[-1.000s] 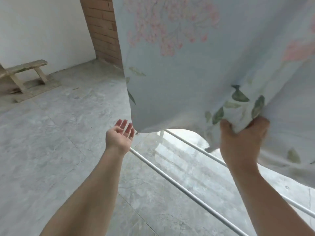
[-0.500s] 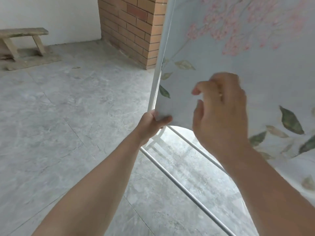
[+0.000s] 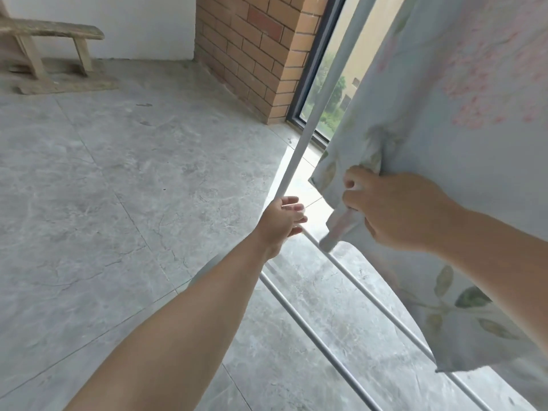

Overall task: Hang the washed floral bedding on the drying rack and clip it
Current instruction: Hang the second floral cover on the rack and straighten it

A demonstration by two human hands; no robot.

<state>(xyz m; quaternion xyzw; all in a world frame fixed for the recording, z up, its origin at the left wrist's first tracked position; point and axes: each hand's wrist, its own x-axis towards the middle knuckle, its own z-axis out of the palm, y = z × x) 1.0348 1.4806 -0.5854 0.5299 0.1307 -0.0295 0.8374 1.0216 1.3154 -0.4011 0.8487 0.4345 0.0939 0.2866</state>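
Note:
The floral bedding [image 3: 462, 93], pale blue with pink blossoms and green leaves, hangs down over the right side of the view. My right hand [image 3: 394, 212] is closed around a bunched lower corner of it, and a fold of cloth trails below the fist. My left hand [image 3: 283, 218] is open with fingers spread, empty, just left of that corner and beside the upright white pole of the drying rack [image 3: 308, 129]. Two low horizontal rails of the rack [image 3: 299, 315] run under my arms toward the lower right. No clips are in sight.
A brick pillar [image 3: 252, 51] stands behind the rack, next to a dark-framed window [image 3: 320, 69]. A worn wooden bench [image 3: 47, 37] sits at the far left by the white wall. Grey marble tiles [image 3: 103, 188] cover the floor.
My left hand has let go of the bedding's edge and opened. My right hand dropped lower and closed on the corner. The cloth has shifted right, uncovering the rack pole and window.

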